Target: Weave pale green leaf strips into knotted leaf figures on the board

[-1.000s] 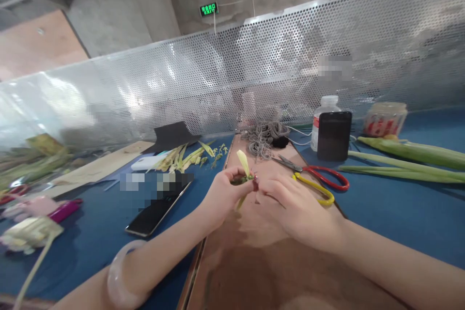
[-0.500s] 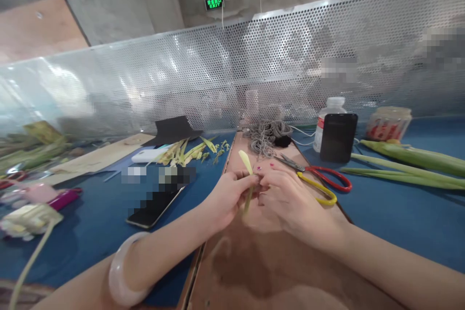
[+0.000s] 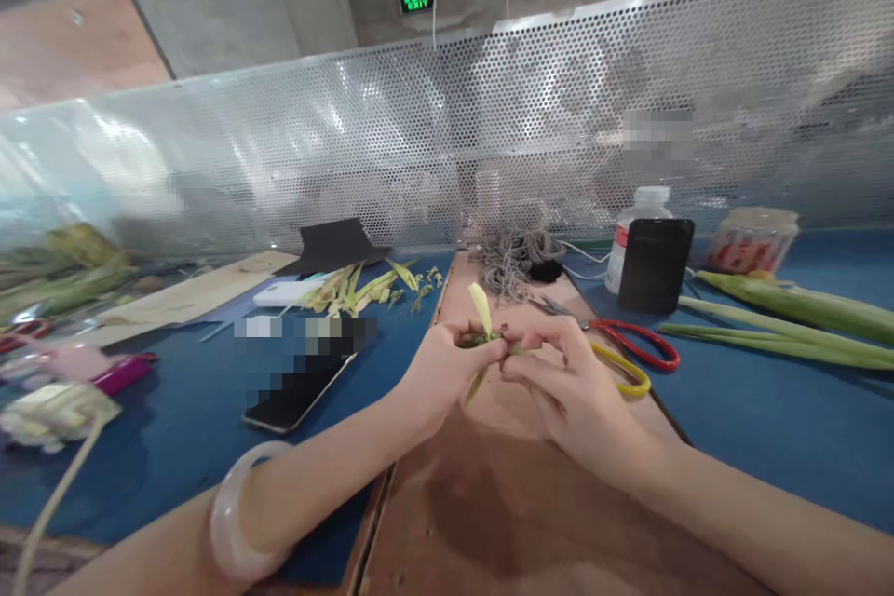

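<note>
Between the thumb and fingers of my left hand point(image 3: 447, 377) is a narrow pale yellow-green leaf strip point(image 3: 479, 305). Its tip stands up above the fingers and its lower end pokes out beneath them. My right hand point(image 3: 569, 382) meets the left at the fingertips, its thumb and fingers pinched on a greenish part of the same strip. The exact fold there is hidden by the fingers. Just behind my right hand lie scissors with one red and one yellow handle point(image 3: 632, 379), blades partly covered.
A dark phone point(image 3: 302, 391) lies to the left, with dry leaf scraps point(image 3: 356, 291) beyond it. Grey cord point(image 3: 513, 261) is heaped behind my hands. At right stand an upright black phone point(image 3: 655, 265), a bottle point(image 3: 649, 196) and a jar point(image 3: 754, 240), near long green leaves point(image 3: 789, 298).
My right hand's fingers have lifted and spread a little from their curled position, still pinching at the left fingertips. My left hand keeps its hold on the strip.
</note>
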`<state>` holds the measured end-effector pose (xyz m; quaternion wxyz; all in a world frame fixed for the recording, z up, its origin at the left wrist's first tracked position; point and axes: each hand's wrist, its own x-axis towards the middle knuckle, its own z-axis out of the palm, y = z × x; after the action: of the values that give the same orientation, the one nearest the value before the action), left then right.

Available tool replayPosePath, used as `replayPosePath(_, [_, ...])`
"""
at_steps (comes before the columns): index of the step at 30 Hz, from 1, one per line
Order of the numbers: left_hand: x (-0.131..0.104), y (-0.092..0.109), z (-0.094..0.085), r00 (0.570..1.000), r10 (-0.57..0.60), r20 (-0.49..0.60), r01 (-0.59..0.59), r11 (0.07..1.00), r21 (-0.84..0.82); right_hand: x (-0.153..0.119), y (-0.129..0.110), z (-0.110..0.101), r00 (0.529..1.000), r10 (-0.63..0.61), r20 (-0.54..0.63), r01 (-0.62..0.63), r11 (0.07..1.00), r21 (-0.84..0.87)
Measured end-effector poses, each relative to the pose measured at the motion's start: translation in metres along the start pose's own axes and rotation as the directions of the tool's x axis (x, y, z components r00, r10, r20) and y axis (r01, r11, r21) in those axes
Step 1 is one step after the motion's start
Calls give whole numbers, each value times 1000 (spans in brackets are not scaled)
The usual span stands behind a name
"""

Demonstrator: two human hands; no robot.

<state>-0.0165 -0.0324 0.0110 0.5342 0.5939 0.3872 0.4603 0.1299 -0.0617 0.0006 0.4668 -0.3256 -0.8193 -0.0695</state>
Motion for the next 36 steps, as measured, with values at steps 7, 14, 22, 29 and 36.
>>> replayPosePath(7, [1,0,-3,973,151,172,-197,934,298,3,9,-8,994,94,-60,-92,995,37])
replayPosePath(14, [0,1,-4,947,121,298,-196,952,236,5,3,-12,988,149,-32,-148,988,43])
replayPosePath(22, [-1,2,-8,907,156,390,-224,965,134,5,3,-11,981,192,13,-192,971,143])
replayPosePath(29, [-3,-1,-6,932,158,326,-271,901,337,3,3,-10,988,154,-31,-150,983,111])
replayPosePath(36, [-4,1,-5,927,217,307,-310,904,296,5,-7,-14,963,265,43,-268,942,203])
